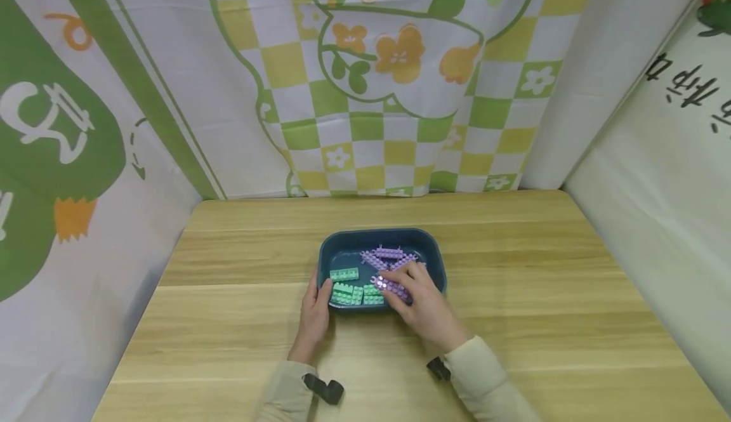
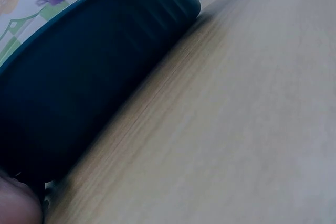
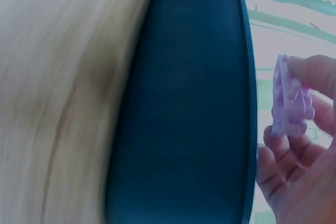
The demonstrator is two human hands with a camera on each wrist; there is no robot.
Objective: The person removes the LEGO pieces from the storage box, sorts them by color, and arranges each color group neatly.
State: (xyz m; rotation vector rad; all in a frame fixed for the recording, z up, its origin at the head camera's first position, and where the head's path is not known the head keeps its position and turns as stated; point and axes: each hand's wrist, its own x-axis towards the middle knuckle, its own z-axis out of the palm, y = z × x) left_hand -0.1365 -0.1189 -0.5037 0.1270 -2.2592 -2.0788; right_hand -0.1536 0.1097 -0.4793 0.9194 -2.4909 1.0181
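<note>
The held purple block (image 1: 393, 287) is above the near right part of the tray (image 1: 342, 260), pinched between the thumb and fingertips of the right hand (image 1: 425, 308). The right wrist view shows it clear of the rim, tilted and gripped at its ends, a hold that probably keeps the studded faces free and lets the person turn it easily. Beneath and beside it, green blocks (image 1: 344, 274) lie toward the left and near side of the tray, while the other purple blocks (image 1: 389, 252) rest farther back and to the right, some crossing or touching; the split by colour looks deliberate, though it may be chance. The left hand (image 1: 314, 314) holds the tray at its near left corner, thumb at the rim and fingers along the outer wall, seemingly to steady it while the other hand works over the opposite side. The left wrist view catches only a sliver of that hand, so how its lower fingers lie cannot be told. The tray stands on the wooden table (image 1: 240, 320), in front of both forearms, likely so that either hand can reach in comfortably. Beyond the far edge hangs a checked, flowered cloth (image 1: 394, 124).
</note>
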